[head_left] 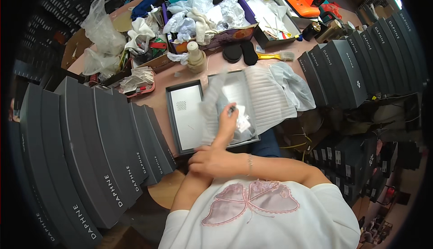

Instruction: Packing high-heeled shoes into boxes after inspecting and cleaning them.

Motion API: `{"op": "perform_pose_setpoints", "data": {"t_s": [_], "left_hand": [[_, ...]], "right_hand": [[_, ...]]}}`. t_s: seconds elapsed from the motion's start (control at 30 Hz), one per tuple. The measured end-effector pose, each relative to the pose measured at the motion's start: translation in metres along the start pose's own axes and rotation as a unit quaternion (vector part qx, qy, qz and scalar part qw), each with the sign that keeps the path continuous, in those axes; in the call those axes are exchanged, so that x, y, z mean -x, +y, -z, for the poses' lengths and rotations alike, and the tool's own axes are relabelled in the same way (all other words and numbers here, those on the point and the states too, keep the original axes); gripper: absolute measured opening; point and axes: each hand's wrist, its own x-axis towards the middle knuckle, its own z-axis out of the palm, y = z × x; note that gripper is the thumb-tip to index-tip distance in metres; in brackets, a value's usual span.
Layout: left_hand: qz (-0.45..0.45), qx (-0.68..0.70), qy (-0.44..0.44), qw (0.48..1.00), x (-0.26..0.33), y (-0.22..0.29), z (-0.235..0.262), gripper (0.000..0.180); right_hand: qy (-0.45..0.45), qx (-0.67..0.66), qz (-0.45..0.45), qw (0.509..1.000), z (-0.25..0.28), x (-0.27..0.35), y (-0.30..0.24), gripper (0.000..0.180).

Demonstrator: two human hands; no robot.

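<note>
An open dark grey shoebox (233,78) stands in front of me, lined with pale wrapping. Its lid (186,96) lies inside up to the left. My left hand (228,121) reaches over the box, closed with the fingertips together near a small dark thing too unclear to name. Beside those fingers is a small white packet (242,119). A blurred translucent strip (215,93) stands over the box's left side. Across my left forearm lies my right hand (211,161), fingers spread on the skin and nothing visible in them. White ribbed padding (270,91) spills over the right rim.
Stacks of grey shoeboxes flank me at left (85,149) and right (345,70). Behind stand a beige bottle (195,57), a brush (275,56), a purple-edged carton (230,36) of crumpled paper and an orange tool (306,0). A clear plastic bag (293,86) rests by the padding.
</note>
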Motion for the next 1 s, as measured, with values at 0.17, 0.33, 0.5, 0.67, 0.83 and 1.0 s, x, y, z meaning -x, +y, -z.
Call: {"op": "perform_pose_setpoints", "data": {"t_s": [0.17,0.33,0.5,0.67,0.83,1.0], "left_hand": [[-0.189,-0.270,0.047,0.943,-0.041,0.027,-0.006,0.070],[-0.167,-0.236,0.024,0.957,-0.012,0.050,0.027,0.067],[-0.114,-0.365,0.087,0.920,0.018,0.033,0.047,0.061],[-0.067,-0.377,0.067,0.921,-0.021,0.043,0.052,0.066],[-0.048,0.125,0.022,0.991,0.014,0.088,0.003,0.081],[-0.010,0.285,-0.032,0.958,-0.009,0.017,0.014,0.080]], "right_hand": [[0.226,-0.110,-0.265,0.931,0.052,0.085,0.030,0.020],[0.290,-0.082,-0.403,0.864,0.062,0.130,0.076,0.040],[0.241,0.018,-0.480,0.844,0.031,0.152,0.135,0.068],[0.190,-0.056,-0.480,0.854,0.038,0.156,0.158,0.052],[0.195,-0.136,-0.528,0.816,0.150,0.129,0.077,0.048],[0.317,-0.329,-0.407,0.791,0.111,0.140,0.111,0.080]]}}
